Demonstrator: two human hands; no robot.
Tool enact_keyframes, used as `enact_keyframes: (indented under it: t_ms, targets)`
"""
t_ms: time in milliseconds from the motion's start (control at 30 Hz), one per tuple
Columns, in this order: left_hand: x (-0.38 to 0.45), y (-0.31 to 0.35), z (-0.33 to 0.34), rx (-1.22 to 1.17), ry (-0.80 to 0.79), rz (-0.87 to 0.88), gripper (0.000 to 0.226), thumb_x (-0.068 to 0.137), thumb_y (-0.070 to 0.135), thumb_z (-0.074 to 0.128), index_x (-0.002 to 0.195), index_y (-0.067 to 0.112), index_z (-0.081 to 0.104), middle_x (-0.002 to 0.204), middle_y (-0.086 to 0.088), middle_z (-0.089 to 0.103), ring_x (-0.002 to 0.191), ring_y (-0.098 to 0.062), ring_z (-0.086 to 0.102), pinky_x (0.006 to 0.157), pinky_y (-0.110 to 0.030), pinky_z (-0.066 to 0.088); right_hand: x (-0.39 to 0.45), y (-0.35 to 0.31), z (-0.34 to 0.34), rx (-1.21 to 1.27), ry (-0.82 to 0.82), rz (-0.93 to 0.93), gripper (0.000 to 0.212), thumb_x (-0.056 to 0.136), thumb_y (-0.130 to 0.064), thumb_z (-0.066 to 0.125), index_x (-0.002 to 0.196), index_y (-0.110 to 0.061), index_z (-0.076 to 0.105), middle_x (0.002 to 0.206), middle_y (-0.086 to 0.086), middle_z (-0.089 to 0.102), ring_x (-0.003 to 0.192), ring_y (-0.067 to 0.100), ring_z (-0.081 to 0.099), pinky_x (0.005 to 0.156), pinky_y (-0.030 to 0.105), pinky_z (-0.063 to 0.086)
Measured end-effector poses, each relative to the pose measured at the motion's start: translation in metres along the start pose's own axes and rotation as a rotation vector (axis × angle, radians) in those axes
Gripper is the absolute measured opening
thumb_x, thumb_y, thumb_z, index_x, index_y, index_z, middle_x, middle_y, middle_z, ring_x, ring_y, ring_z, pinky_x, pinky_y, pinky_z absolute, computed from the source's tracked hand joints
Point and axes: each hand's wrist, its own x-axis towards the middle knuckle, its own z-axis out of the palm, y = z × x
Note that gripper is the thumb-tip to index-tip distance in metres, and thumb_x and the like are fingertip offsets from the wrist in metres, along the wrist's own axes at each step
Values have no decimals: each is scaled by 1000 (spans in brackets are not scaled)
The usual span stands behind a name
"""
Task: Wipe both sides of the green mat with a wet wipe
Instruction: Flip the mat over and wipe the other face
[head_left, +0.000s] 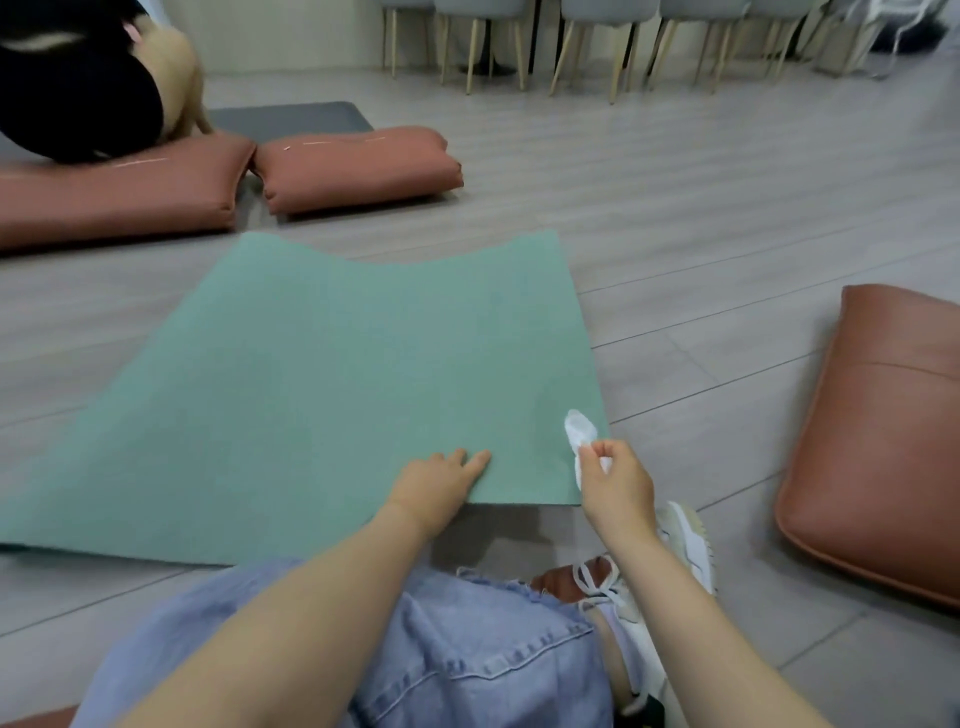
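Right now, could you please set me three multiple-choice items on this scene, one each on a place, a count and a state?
1. Where does the left hand rest?
A. on the near edge of the mat
B. on a cushion
C. on the bare floor

2. How many brown cushions show?
A. one
B. three
C. five

3. What is the state of the wipe?
A. spread flat on the mat
C. lying on the floor
B. pinched in the right hand

Answers:
1 A, its straight fingers lie on the mat's near edge.
2 B, two cushions lie beyond the mat and one lies to its right.
3 B, finger and thumb pinch it over the mat's near right corner.
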Motion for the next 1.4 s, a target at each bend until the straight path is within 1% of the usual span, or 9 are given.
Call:
enact_keyframes:
  t_ms: [233, 367, 500, 667, 767, 867, 1033, 1167, 1400]
  targets:
    - [10, -10, -1, -59, 221, 67, 71, 94, 7, 49, 154, 34, 24, 153, 5, 38, 123, -27, 52, 87, -38, 48, -24, 31, -9, 36, -29, 87, 18, 97, -31, 45, 97, -17, 56, 92, 2, 61, 80, 20, 55, 65, 30, 40]
    - [9, -38, 3, -384, 228, 67, 57, 89, 10, 64, 141, 31, 53, 144, 3, 54, 129, -24, 53, 105, -29, 40, -20, 24, -1, 70, -106, 68, 17, 96, -28, 47, 92, -15, 57, 84, -5, 57, 73, 10, 50, 60, 26, 38]
    - [-4, -63, 0, -613, 192, -22, 52, 87, -4, 57, 129, 26, 67, 137, 1, 61, 129, -20, 53, 103, -19, 33, -6, 24, 9, 272, -76, 189, 16, 90, -27, 48, 81, -15, 52, 76, 3, 55, 68, 20, 49, 62, 30, 43]
    - [-2, -69, 5, -507, 47, -53, 51, 91, 5, 55, 133, 35, 61, 140, 4, 58, 131, -20, 52, 106, -24, 36, 27, 35, 14, 471, -221, 419, 18, 83, -35, 58, 82, -17, 60, 95, 5, 64, 90, 27, 61, 90, 51, 53]
    - [-3, -52, 2, -343, -64, -51, 55, 94, 23, 60, 146, 34, 45, 150, 3, 47, 136, -21, 45, 111, -28, 33, 28, 30, 22, 442, -264, 401, 35, 66, -45, 64, 81, -14, 59, 89, 9, 63, 77, 24, 57, 80, 44, 54]
    - [-13, -24, -17, -287, -85, 51, 70, 92, 37, 61, 153, 31, 29, 155, 3, 38, 139, -22, 39, 112, -32, 32, 14, 13, 27, 433, -158, 400, 22, 83, -31, 60, 71, -16, 50, 71, 5, 51, 63, 21, 44, 60, 33, 44]
    - [-38, 25, -50, -522, -19, 146, 78, 88, 55, 61, 154, 30, 27, 154, 8, 39, 138, -15, 38, 111, -30, 33, 1, 8, 36, 418, -83, 321, 19, 89, -19, 49, 70, -14, 49, 68, 4, 47, 61, 21, 40, 56, 28, 33]
    - [-44, 52, -55, -385, 35, 67, 46, 91, 42, 56, 129, 20, 44, 128, 0, 54, 118, -23, 51, 83, -34, 42, -10, 0, 41, 474, -181, 323, 14, 87, -20, 52, 76, -12, 55, 78, 6, 56, 66, 19, 52, 66, 39, 57]
    - [-34, 63, -46, -132, -4, -145, 24, 97, 16, 44, 121, 14, 48, 123, -6, 59, 112, -27, 58, 75, -31, 37, -22, -1, 43, 347, -297, 153, 20, 88, -18, 53, 69, -16, 49, 67, -1, 51, 58, 14, 44, 53, 25, 37]
